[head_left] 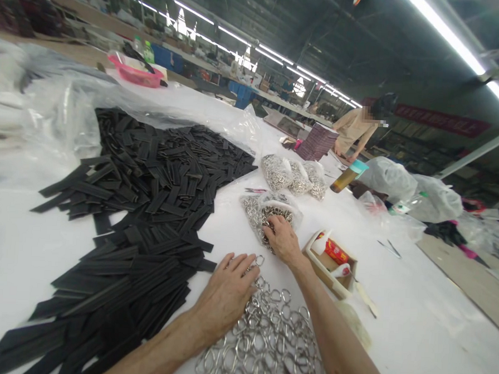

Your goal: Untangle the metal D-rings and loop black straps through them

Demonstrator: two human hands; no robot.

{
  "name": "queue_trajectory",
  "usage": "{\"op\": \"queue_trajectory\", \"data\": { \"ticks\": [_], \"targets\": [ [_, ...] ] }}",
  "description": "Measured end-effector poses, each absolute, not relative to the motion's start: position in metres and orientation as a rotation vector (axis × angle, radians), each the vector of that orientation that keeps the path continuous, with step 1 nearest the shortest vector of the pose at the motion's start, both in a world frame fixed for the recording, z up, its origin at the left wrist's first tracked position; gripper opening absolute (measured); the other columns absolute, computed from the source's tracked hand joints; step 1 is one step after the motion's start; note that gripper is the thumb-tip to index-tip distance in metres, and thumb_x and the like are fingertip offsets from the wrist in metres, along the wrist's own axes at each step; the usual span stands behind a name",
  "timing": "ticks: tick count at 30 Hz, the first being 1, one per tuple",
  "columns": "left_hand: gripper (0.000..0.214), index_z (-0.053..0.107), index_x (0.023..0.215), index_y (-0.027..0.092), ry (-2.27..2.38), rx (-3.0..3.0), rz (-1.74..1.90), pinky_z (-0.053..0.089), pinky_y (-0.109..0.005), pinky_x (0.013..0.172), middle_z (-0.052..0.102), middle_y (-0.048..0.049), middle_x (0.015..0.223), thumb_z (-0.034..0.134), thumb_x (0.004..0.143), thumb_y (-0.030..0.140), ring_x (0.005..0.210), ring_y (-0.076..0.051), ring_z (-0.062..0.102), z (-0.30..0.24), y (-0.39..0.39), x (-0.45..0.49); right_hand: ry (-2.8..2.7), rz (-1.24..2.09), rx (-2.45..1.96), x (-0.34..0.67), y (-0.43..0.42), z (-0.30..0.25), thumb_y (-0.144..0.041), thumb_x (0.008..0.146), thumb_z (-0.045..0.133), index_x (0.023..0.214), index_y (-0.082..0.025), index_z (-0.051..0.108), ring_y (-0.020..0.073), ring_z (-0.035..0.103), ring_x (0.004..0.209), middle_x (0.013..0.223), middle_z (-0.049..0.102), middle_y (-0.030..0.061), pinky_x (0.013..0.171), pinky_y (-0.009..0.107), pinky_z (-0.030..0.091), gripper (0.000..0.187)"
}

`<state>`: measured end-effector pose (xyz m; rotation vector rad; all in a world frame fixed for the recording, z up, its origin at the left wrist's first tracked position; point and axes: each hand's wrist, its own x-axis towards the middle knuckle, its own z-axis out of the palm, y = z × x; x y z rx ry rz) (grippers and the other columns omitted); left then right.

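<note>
My left hand point(227, 292) lies palm down on the near edge of a loose heap of metal D-rings point(266, 344), fingers together and bent over the rings. My right hand point(282, 239) reaches forward into an open plastic bag of the same rings point(269, 210), fingers curled down among them. What those fingers grasp is hidden. A wide pile of black strips point(148, 204) covers the white table point(412, 340) just left of both hands.
Three more clear bags of rings point(294, 175) lie farther back. A small open box with tubes point(331, 261) sits right of my right wrist. Scissors point(388, 247), a capped bottle point(348, 175), plastic sheeting, a pink basin point(136, 72) and a person at the far end.
</note>
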<state>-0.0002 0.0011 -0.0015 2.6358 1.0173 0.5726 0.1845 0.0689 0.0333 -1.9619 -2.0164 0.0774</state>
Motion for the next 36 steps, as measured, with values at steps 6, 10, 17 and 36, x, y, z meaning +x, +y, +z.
{"op": "queue_trajectory", "data": {
  "ticks": [6,10,17,36],
  "targets": [
    [0.031,0.049,0.124,0.028,0.869,2.751,0.494,0.024,-0.054,0.103,0.049,-0.0022,0.137,0.043,0.094,0.034,0.127,-0.029,0.04,0.005,0.001,-0.003,-2.014,0.165,-1.918,0.198,0.061,0.048,-0.025,0.085,0.054,0.1,-0.021,0.065,0.0202,0.054,0.1,0.102,0.065,0.0043,0.091,0.033,0.038,0.019],
    [0.032,0.048,0.123,0.025,0.879,2.762,0.479,0.023,-0.054,0.103,0.048,-0.0039,0.138,0.045,0.093,0.035,0.127,-0.03,0.039,0.004,0.0,-0.001,-1.892,0.159,-1.936,0.203,0.046,0.054,-0.021,0.086,0.048,0.107,-0.021,0.063,0.0199,0.056,0.101,0.108,0.065,0.0051,0.091,0.034,0.04,0.026],
    [0.028,0.052,0.115,0.021,0.938,2.674,0.559,0.025,-0.049,0.105,0.055,-0.0064,0.125,0.051,0.09,0.034,0.117,-0.026,0.045,0.005,0.0,0.001,-1.812,0.237,-1.97,0.2,0.004,0.045,-0.019,0.084,0.045,0.088,-0.021,0.067,0.0183,0.06,0.079,0.083,0.068,0.0021,0.074,0.03,0.045,0.022],
    [0.012,0.059,0.096,0.017,0.913,2.512,0.665,0.041,-0.042,0.09,0.056,-0.0078,0.103,0.052,0.088,0.017,0.099,-0.025,0.047,0.01,-0.002,-0.001,-1.896,0.501,-1.962,0.204,-0.01,0.031,-0.009,0.08,0.046,0.084,-0.021,0.066,0.0181,0.059,0.087,0.089,0.067,0.0016,0.08,0.031,0.044,0.024]
  ]
}}
